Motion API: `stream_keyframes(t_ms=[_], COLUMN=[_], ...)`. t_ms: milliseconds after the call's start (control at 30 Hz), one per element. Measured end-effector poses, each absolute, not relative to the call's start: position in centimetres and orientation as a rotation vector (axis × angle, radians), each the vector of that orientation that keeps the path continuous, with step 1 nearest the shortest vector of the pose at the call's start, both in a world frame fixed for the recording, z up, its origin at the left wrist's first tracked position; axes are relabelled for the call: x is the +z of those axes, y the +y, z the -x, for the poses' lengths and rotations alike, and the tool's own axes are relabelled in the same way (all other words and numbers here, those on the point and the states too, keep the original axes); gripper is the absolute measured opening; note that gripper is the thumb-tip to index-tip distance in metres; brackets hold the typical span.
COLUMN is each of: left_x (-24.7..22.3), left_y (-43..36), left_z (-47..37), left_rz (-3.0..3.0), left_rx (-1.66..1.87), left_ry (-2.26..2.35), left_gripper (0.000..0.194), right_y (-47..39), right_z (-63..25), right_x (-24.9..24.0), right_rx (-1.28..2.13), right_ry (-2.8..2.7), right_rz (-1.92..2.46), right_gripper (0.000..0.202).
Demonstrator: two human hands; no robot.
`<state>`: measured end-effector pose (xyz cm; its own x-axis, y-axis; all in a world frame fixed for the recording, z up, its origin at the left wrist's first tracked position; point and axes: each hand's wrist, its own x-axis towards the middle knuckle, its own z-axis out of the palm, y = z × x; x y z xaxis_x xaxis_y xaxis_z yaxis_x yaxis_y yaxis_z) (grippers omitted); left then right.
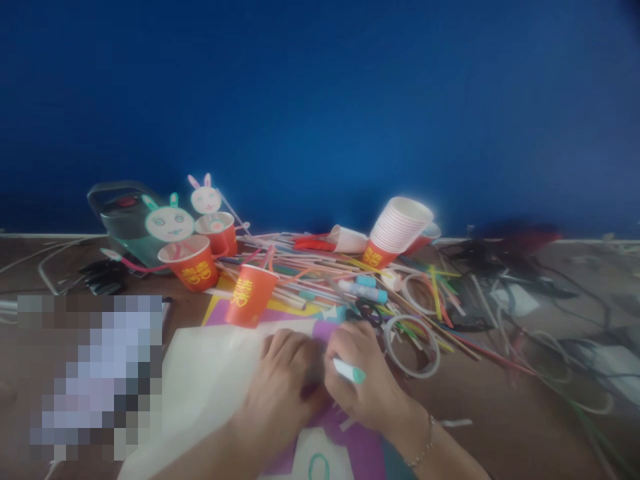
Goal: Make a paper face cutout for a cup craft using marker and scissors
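My right hand point(357, 373) is closed around a marker point(349, 371) with a white barrel and green end. Close beside it, my left hand point(283, 380) rests over the edge of a large white paper point(213, 373), its fingers curled; what they may hold is hidden. Purple paper point(367, 437) lies beneath both hands. Below them is a white paper piece point(323, 457) with a green oval drawn on it. An orange cup point(251, 295) stands just beyond the white paper.
Two cups with rabbit faces point(170, 224) stand at the back left by a dark container point(127, 223). Straws point(310, 267), a cup stack point(400, 227), tape rolls point(413, 347), black scissors point(367, 312) and cables lie beyond and right.
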<state>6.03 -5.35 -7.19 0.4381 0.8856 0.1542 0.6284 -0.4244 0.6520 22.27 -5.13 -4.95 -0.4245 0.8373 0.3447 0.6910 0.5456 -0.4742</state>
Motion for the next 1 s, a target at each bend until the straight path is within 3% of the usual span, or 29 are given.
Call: stream_keyframes(t_ms=[267, 633, 767, 1000], left_x=[-7.2, -7.0, -7.0, -6.9], left_y=[-5.3, -5.2, -5.1, -5.1], left_z=[-5.7, -5.8, -5.8, -6.0], left_rz=[-2.202, -2.2, -2.192, -2.196], left_rx=[0.639, 0.599, 0.619, 0.633], left_ry=[1.228, 1.24, 1.237, 1.276], left_gripper=[0.031, 0.026, 0.033, 0.033], right_y=[-5.0, -4.2, -4.3, -5.5], right_z=[-20.9, -19.7, -19.9, -21.5], right_x=[-4.7, -3.5, -3.8, -4.8], right_rx=[0.148, 0.364, 0.478, 0.406], right_ry=[-2.322, -2.266, -2.121, -2.166], right_rz=[1.353, 1.584, 1.563, 1.317], right_gripper=[0.01, 0.01, 0.019, 0.015])
